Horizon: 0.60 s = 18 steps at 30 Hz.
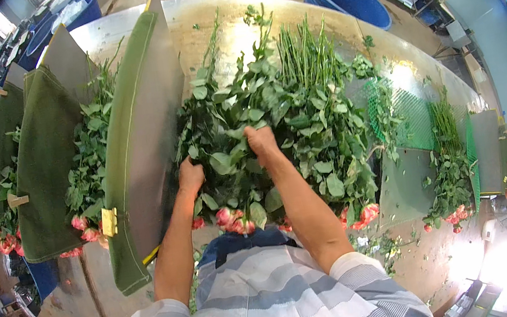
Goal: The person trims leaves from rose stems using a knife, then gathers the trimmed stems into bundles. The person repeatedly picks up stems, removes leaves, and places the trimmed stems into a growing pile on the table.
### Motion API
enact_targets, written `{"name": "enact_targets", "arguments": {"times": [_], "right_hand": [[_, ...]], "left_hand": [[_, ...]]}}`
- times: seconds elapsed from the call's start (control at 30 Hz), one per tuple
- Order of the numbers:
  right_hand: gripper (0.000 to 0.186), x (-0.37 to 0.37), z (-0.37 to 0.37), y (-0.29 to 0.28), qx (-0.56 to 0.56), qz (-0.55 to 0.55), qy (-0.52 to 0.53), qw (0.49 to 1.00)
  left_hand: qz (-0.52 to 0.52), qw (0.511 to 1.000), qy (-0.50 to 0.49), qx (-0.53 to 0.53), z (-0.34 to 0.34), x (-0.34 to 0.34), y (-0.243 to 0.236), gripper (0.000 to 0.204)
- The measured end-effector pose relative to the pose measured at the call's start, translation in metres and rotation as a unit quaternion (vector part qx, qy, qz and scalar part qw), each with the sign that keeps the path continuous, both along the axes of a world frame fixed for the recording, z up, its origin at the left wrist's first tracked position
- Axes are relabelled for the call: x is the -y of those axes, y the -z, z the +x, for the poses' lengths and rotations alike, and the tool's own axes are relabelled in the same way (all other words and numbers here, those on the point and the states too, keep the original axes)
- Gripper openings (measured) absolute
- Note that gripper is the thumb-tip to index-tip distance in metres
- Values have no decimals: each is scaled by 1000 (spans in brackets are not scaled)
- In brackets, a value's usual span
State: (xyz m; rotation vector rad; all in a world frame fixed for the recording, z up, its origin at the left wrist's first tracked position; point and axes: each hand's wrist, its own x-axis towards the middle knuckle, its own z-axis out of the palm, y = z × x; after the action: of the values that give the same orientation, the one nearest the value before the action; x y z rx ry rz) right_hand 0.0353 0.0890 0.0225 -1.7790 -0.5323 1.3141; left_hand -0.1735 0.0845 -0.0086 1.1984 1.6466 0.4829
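Observation:
A thick layer of long-stemmed roses [309, 118] lies across the metal table in front of me. Their pink-and-white blooms [233, 220] hang at my side, and the bare stem ends point away. My right hand [261, 141] is closed around leafy rose stems near the middle of the pile. At the pile's left edge, beside the upright divider, my left hand [191, 175] is closed on more rose stems. Leaves partly cover the fingers of both hands.
A tall divider [140, 135] with green cloth stands close to my left arm. More cloth-covered dividers [49, 155] hold roses farther left. Green mesh [409, 112] and another rose bunch [450, 163] lie to the right. Blue tubs [351, 2] stand beyond the table [195, 21].

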Motion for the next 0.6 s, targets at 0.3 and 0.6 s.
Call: {"name": "enact_targets", "arguments": {"times": [0.3,0.6], "right_hand": [[72,26,16,-31,59,-61,86,993],[31,1,34,-5,-197,-32,74,977]], "left_hand": [[19,989,79,-124,-17,1,10,35],[176,914,329,-158,22,34,-37,29]]}}
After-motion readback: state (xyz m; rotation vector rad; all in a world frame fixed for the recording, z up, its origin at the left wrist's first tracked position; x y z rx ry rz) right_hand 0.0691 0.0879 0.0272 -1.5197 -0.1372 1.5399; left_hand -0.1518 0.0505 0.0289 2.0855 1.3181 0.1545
